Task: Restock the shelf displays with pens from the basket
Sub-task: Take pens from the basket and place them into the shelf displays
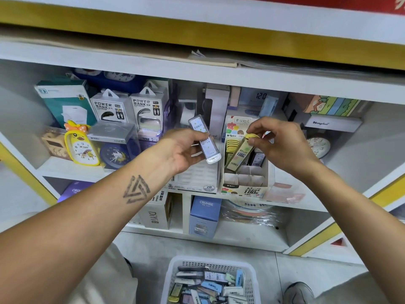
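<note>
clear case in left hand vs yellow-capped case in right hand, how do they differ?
The clear white-capped slim case in the left hand has its cap at the bottom end; the yellow-capped slim case in the right hand has its cap on top. The clear case is held free in front of the shelf; the yellow-capped case is tilted with its lower end in the divided cardboard display box. Both are slim, printed cases.

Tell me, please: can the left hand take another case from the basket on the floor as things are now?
Probably not yet. The left hand already has its grip on a white case, up at shelf height, so it is not free. The basket itself lies open below, nothing covering it.
</note>
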